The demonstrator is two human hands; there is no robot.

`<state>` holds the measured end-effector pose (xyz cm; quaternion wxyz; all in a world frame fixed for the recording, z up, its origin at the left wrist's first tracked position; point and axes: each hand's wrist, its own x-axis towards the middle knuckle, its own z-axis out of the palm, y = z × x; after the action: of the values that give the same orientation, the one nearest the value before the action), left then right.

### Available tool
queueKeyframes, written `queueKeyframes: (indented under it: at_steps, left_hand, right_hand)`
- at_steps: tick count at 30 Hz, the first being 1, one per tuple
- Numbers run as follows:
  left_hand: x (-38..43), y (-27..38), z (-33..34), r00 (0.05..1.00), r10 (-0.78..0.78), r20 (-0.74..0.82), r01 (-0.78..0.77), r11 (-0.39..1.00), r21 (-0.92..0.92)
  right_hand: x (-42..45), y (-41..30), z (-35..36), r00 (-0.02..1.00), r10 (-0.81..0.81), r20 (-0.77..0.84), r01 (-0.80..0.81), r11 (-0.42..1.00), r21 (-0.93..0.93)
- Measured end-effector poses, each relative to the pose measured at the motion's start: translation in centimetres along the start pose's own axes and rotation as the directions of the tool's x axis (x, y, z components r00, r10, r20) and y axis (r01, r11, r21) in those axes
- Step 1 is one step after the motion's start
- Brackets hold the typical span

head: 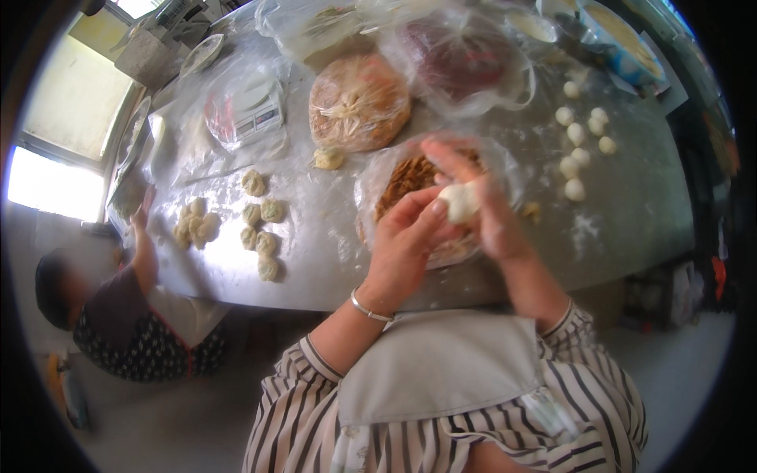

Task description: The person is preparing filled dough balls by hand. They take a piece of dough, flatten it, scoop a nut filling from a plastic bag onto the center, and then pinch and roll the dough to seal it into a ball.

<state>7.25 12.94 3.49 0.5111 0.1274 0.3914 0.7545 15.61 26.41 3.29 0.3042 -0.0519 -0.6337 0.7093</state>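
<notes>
A piece of white dough (460, 203) sits between my two hands, above an open plastic bag (366, 195) of brown chopped filling (408, 182). The thumb and fingers of my left hand (405, 239) grip its left side. Against its right side lies the palm of my right hand (494, 210), fingers stretched out and blurred, so the dough is held between both hands. Part of the filling is hidden under my hands. Several small white dough balls (575, 135) lie to the right on the metal table (627, 236). Left of the bag rest several pleated, filled dough pieces (266, 243).
Behind the bag stand a tied bag of orange-brown filling (359, 103) and a bag of dark red filling (458, 56). A plastic-covered kitchen scale (254, 109) is at the back left, a blue-patterned basin (624, 41) at the back right. Another person (136, 319) reaches over the table's left end.
</notes>
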Motion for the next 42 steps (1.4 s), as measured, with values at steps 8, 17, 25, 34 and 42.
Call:
queueKeyframes:
  at_steps: [8, 17, 25, 34, 42]
  left_hand:
    - [-0.1, -0.5, -0.1, 0.999, -0.034, -0.029, 0.037, 0.994, 0.099]
    - [-1.3, 2.0, -0.7, 0.987, 0.160, -0.022, -0.138, 0.906, 0.400]
    - [-8.3, 8.6, -14.6, 0.649, 0.688, -0.324, -0.116, 0.510, 0.852]
    - [-16.4, 8.9, -25.1, 0.496, 0.738, -0.458, 0.502, 0.186, 0.845]
    - [-13.6, 5.8, -22.2, 0.623, 0.682, -0.384, 0.461, 0.076, 0.884]
  right_hand:
    - [-0.3, -0.3, 0.1, 0.967, 0.253, -0.009, -0.244, 0.943, 0.228]
    - [0.7, 1.2, -3.7, 0.900, 0.392, -0.190, -0.205, 0.767, 0.608]
    - [2.7, -0.6, -20.2, 0.673, 0.332, -0.661, 0.096, 0.847, 0.523]
    - [3.2, -1.1, -18.0, 0.739, 0.334, -0.585, -0.055, 0.896, 0.441]
    - [3.3, -1.2, -0.7, 0.916, 0.380, 0.128, -0.006, 0.333, -0.943]
